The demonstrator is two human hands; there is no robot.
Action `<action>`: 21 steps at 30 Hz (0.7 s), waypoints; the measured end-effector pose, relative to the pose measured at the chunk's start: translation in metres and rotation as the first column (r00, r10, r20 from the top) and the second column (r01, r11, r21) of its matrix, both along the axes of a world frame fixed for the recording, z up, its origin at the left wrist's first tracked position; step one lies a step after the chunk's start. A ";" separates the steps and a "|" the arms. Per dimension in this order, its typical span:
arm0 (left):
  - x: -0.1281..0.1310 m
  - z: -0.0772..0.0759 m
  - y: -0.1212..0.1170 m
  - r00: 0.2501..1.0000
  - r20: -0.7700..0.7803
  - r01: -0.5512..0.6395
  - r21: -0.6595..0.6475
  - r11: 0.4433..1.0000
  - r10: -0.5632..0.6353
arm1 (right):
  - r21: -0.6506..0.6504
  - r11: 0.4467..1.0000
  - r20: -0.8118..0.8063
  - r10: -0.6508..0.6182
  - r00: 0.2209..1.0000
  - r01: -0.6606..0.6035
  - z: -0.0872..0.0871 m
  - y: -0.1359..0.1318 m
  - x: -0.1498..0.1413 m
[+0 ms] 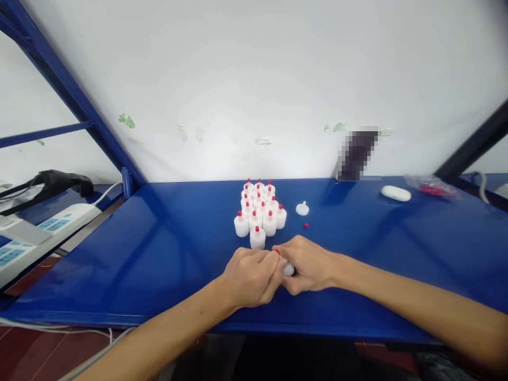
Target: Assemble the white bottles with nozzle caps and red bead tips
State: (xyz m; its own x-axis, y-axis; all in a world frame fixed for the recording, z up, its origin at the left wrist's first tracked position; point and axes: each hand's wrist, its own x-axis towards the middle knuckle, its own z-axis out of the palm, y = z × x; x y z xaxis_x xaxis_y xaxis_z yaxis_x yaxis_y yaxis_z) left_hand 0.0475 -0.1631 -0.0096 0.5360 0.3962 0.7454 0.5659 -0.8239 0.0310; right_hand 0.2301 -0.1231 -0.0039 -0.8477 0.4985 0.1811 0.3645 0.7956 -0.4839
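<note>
My left hand and my right hand meet near the front of the table, both closed around a small white bottle. Its red cap peeks out between my fingers; most of the bottle is hidden. Just beyond my hands stands a group of similar white squeeze bottles, upright in rough rows, each with a red tip cap. To their right, a loose white nozzle lid lies on the tabletop, with a single small red cap closer to my right hand.
The blue table backs onto a white wall. A white oval case and a plastic bag with red pieces lie at the right rear. A pixelated dark object leans on the wall. At the left are a power strip and blue frame posts.
</note>
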 end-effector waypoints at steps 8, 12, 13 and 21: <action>-0.001 0.010 0.002 0.929 0.296 0.245 -0.036 0.969 -0.224 | 0.007 1.000 -0.175 0.019 0.984 -0.018 0.000 0.004 0.005; -0.002 0.013 0.002 0.875 0.397 0.329 -0.070 0.942 -0.277 | 0.038 0.998 -0.232 0.061 0.971 -0.053 -0.001 0.006 0.006; -0.002 0.013 0.002 0.867 0.407 0.343 -0.064 0.937 -0.289 | 0.042 0.997 -0.240 0.067 0.969 -0.059 -0.001 0.006 0.006; -0.001 0.013 0.001 0.852 0.419 0.369 -0.057 0.928 -0.313 | 0.035 0.999 -0.260 0.028 0.965 -0.020 0.001 0.005 0.007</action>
State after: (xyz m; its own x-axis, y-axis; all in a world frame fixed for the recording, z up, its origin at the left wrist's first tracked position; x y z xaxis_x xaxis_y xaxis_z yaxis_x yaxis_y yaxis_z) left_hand 0.0463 -0.1624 0.0032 0.3263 0.3512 0.8776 0.1668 -0.9352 0.3123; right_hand 0.2370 -0.1183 -0.0029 -0.7806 0.4692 0.4129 0.2098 0.8190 -0.5341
